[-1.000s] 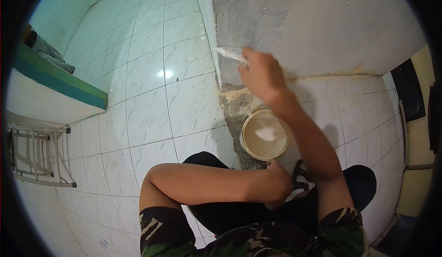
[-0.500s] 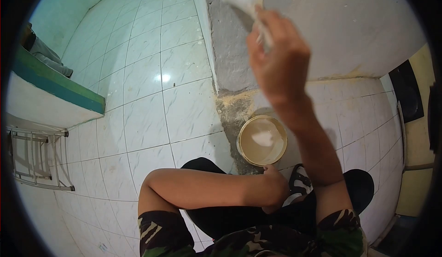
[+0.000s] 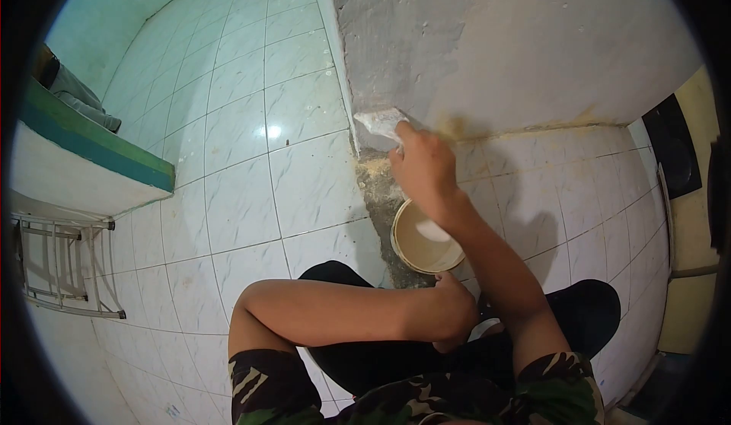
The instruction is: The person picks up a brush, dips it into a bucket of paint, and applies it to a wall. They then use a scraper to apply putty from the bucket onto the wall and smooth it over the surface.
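My right hand (image 3: 428, 165) is closed on a brush (image 3: 383, 122) coated in white. The brush lies against the low part of the grey wall (image 3: 487, 52), close to its left corner. Below that hand a round bucket (image 3: 397, 244) with pale liquid stands on the floor, partly covered by my right forearm. My left hand (image 3: 455, 307) is curled beside the bucket's near edge, its forearm across my knees. A fingertip points at the rim; whether it touches or grips anything is hidden.
White tiles (image 3: 236, 204) cover the floor, with a rough bare strip (image 3: 381, 189) at the wall corner. At the left are a metal ladder (image 3: 68, 261), a low green-edged wall (image 3: 91, 151) and a person's legs (image 3: 80, 94). Dark and yellow panels (image 3: 689, 315) stand right.
My right hand has come down and left with the brush, from high on the wall to near its base. My left hand has stayed in place.
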A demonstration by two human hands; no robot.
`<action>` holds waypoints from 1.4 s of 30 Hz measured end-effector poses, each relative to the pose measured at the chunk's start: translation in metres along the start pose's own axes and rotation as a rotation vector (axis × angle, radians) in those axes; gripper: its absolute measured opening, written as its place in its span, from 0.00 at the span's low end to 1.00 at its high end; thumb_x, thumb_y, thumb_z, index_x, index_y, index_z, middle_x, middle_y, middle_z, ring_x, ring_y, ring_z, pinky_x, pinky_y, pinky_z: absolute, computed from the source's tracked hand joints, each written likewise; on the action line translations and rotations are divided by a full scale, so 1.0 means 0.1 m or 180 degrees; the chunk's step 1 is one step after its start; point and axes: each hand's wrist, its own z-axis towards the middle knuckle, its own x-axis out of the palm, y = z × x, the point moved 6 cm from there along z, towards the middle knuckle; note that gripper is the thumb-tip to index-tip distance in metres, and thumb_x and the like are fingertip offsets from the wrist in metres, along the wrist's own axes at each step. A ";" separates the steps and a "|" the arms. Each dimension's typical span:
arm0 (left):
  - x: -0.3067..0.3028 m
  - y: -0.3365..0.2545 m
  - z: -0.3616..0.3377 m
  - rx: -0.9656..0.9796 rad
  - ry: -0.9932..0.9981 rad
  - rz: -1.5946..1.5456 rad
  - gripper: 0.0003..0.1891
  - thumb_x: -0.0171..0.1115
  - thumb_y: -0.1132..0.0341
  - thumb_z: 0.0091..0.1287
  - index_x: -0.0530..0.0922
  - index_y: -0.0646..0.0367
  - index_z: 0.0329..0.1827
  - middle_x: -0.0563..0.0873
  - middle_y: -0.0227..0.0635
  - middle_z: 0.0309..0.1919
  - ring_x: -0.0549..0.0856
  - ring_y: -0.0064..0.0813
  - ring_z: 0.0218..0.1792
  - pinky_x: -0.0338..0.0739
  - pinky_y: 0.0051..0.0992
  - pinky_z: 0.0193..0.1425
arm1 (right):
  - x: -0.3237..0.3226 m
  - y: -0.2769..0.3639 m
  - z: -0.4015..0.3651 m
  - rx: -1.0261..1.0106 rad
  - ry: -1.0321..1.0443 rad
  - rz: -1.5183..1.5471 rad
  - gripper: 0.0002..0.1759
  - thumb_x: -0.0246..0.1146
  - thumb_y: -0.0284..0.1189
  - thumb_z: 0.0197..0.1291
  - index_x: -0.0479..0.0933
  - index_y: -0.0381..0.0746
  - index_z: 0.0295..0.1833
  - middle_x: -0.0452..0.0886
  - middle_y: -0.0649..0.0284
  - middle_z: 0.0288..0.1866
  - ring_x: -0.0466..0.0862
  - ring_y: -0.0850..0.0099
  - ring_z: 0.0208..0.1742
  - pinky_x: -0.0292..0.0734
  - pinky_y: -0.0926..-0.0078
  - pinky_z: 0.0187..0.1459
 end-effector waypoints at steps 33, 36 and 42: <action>-0.09 -0.04 -0.05 -0.0164 -0.0405 -0.0191 0.13 0.69 0.68 0.46 0.88 0.59 0.36 0.89 0.42 0.36 0.88 0.44 0.44 0.78 0.40 0.45 | -0.50 0.14 0.02 -0.0394 -0.0551 -0.0002 0.12 0.63 0.26 0.60 0.72 0.35 0.47 0.79 0.46 0.37 0.86 0.49 0.30 0.83 0.58 0.30; -0.08 -0.05 -0.04 -0.0166 -0.0362 -0.0212 0.13 0.70 0.68 0.45 0.88 0.59 0.35 0.89 0.42 0.36 0.88 0.44 0.44 0.78 0.41 0.45 | -0.53 0.14 0.02 -0.0363 -0.0480 0.0053 0.13 0.63 0.27 0.61 0.73 0.35 0.49 0.79 0.45 0.37 0.86 0.48 0.31 0.83 0.57 0.33; -0.08 -0.06 -0.01 -0.0114 -0.0371 -0.0203 0.14 0.70 0.66 0.46 0.88 0.59 0.37 0.89 0.42 0.37 0.88 0.44 0.44 0.78 0.40 0.44 | -0.55 0.11 0.00 -0.0318 -0.0402 0.0039 0.14 0.63 0.27 0.61 0.73 0.35 0.50 0.80 0.45 0.38 0.86 0.47 0.33 0.83 0.56 0.34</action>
